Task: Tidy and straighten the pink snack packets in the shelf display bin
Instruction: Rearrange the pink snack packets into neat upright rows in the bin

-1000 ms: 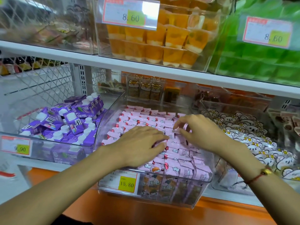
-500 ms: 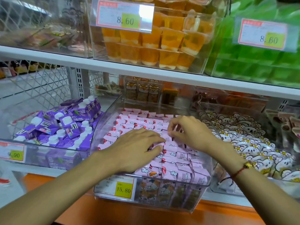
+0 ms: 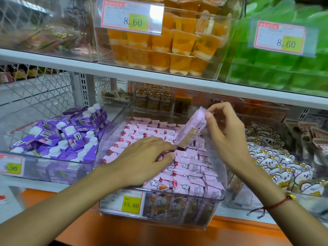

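Bin [image 3: 215,198]: pink packets [image 3: 186,174] in rows | left hand [image 3: 142,160]: fingers straight, together, pressing packets | right hand [image 3: 229,137]: fingertips pinching tilted packet [image 3: 192,129]

I see a white shelf [image 3: 21,183] carrying three clear bins side by side. The middle bin [image 3: 215,176] holds pink packets [image 3: 179,181]; the left bin [image 3: 32,174] holds purple cartons [image 3: 74,128], the right bin [image 3: 236,196] white packets [image 3: 276,167].

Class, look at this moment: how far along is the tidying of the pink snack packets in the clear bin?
Partway. Done: most pink packets at the back of the clear bin stand in neat rows. In hand: the right hand pinches one lifted packet above the rows, while the left hand presses on those beneath. Left: reseating that packet and evening the looser front rows.
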`<state>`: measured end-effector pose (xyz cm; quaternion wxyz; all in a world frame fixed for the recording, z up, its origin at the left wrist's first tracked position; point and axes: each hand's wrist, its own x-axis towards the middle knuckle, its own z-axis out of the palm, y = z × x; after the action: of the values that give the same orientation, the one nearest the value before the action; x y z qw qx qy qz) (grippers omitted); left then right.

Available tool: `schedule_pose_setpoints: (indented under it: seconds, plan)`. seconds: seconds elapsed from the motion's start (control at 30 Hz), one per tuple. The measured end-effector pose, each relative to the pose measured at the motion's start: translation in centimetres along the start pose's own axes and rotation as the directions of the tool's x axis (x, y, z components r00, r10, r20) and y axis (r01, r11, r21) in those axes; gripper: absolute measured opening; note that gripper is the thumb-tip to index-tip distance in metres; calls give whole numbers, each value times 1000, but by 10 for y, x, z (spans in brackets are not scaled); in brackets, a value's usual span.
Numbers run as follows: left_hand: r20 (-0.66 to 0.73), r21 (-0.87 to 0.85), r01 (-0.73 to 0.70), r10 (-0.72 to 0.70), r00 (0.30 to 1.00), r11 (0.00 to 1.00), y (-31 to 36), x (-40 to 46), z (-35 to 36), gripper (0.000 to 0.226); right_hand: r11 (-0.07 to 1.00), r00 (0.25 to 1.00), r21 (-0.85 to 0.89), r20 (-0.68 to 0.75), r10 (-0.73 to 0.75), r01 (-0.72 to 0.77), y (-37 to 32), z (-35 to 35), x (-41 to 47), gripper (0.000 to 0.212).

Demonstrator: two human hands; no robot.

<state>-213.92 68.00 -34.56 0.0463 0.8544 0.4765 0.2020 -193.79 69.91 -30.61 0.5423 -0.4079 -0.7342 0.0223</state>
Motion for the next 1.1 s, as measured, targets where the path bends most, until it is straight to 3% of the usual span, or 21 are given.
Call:
schedule_pose_setpoints:
  seconds: [0.1, 0.2, 0.3, 0.4, 0.47, 0.53, 0.57, 0.67, 0.77, 0.8, 0.87, 0.93, 1.03, 1.1]
  plan:
    - [-172, -231, 130, -172, 970, 964, 6, -1, -6, 60, 987, 990, 141, -103, 92, -77, -6, -8, 0, 3]
    - [-208, -490, 94, -221, 953, 866, 12, -2, -11, 72, 840, 921, 388, 71, 382, -379, -8, -7, 1, 10]
    - [-147, -588, 59, -179, 973, 807, 17, -2, -11, 48, 680, 824, 478, 212, 525, -556, -9, -4, 0, 18]
    - [-109, -701, 87, -227, 968, 708, 16, 0, -11, 28, 626, 798, 512, 242, 553, -589, -9, -3, 1, 20]
    - [-31, -822, 168, -338, 941, 544, 14, 2, -14, 22, 749, 837, 378, 194, 511, -545, -8, -3, 0, 24]
    - [7, -894, 194, -422, 907, 403, 14, 2, -17, 18, 933, 930, 129, 201, 308, -337, -11, -3, -3, 41]
    - [-11, -903, 184, -448, 894, 388, 14, 2, -18, 17, 981, 948, 22, 264, 178, -190, -13, -2, -5, 53]
    - [-50, -902, 158, -459, 887, 402, 18, 1, -20, 20, 968, 895, -182, 439, -77, 172, -21, 6, -13, 63]
    - [-61, -878, 156, -431, 901, 452, 22, 1, -21, 41, 928, 916, -284, 383, -120, 240, -25, 10, -13, 41]
    - [-66, -880, 159, -447, 892, 447, 22, 1, -23, 48, 953, 936, -247, 343, -81, 173, -25, 10, -12, 35]
    - [-100, -874, 148, -469, 877, 463, 17, 2, -24, 50, 994, 942, 4, 319, 105, -112, -26, 8, -7, 27]
    - [-116, -820, 142, -404, 907, 555, 15, 0, -21, 45, 863, 879, 304, 392, 273, -403, -25, 6, -5, 22]
    - [-71, -744, 118, -254, 965, 657, 16, -2, -12, 53, 731, 827, 434, 461, 322, -526, -20, 5, -6, 22]
    - [-87, -711, 87, -210, 974, 698, 16, -1, -6, 41, 708, 817, 452, 481, 319, -543, -20, 6, -7, 25]
